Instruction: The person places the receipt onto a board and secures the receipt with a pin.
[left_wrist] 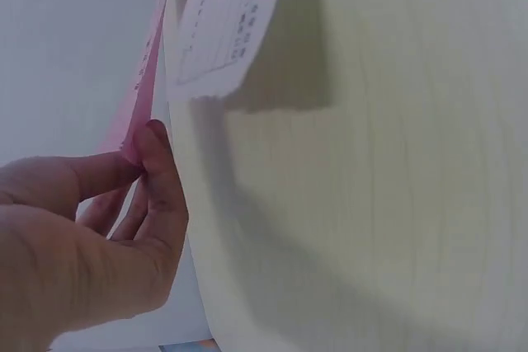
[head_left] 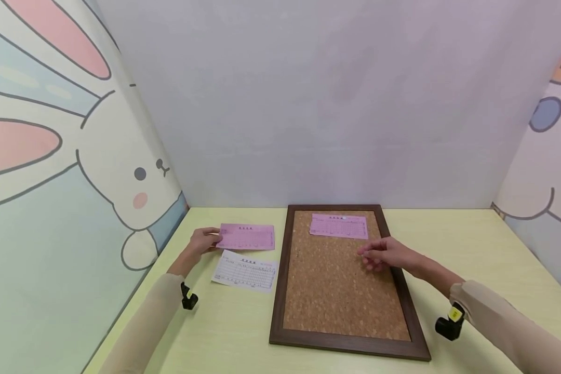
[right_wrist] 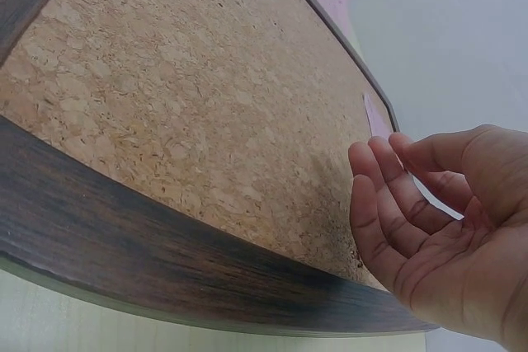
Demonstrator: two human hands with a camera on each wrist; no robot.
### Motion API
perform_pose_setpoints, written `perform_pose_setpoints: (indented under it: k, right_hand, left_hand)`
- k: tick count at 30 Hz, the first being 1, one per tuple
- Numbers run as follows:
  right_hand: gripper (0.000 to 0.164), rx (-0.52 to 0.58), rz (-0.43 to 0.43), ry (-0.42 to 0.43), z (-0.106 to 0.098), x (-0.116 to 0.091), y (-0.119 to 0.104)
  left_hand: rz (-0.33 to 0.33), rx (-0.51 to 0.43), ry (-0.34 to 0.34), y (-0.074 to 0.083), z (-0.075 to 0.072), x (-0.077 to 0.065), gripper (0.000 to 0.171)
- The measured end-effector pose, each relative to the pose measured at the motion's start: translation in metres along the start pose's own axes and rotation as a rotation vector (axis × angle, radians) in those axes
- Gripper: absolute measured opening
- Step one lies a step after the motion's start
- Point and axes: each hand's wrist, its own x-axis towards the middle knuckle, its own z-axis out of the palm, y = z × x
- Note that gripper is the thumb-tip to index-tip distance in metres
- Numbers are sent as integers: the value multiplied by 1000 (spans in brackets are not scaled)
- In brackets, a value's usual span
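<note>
A pink printed slip (head_left: pixel 248 237) is pinched at its left end by my left hand (head_left: pixel 205 240), thumb against fingers; the left wrist view shows it standing off the tabletop. Just below lies a white printed slip (head_left: pixel 245 271), its near edge curling up. My right hand (head_left: pixel 385 254) hovers over the right side of a cork board (head_left: pixel 341 280), fingers loosely bent and thumb near the index finger, with nothing visible between them. Another pink slip (head_left: pixel 327 228) lies at the board's top, a small pale pin (head_left: pixel 344 217) at its upper edge.
The board has a raised dark wooden frame (head_left: pixel 348 341) and lies on a pale yellow table (head_left: pixel 215 332). A grey-white wall (head_left: pixel 308 104) stands behind, with a rabbit-printed panel (head_left: pixel 117 150) along the left and another printed panel (head_left: pixel 528 176) at the right.
</note>
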Motion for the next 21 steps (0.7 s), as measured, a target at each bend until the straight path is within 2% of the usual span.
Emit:
perform_pose_setpoints:
  k: [4,8,14,21]
  right_hand:
    - [33,-3,1,6,0,0,0]
    - [34,-9,-5,7,1,0,-1]
    - [35,0,-4,12,4,0,-6]
    - [37,24,-10,15,12,1,-9]
  left_hand:
    - [33,-66,49,3,0,1,38]
    - [42,-147,63,7,2,-1,37]
    - [60,-246,1,17,10,-13,37]
    - [88,-261,-78,26,26,-29,39]
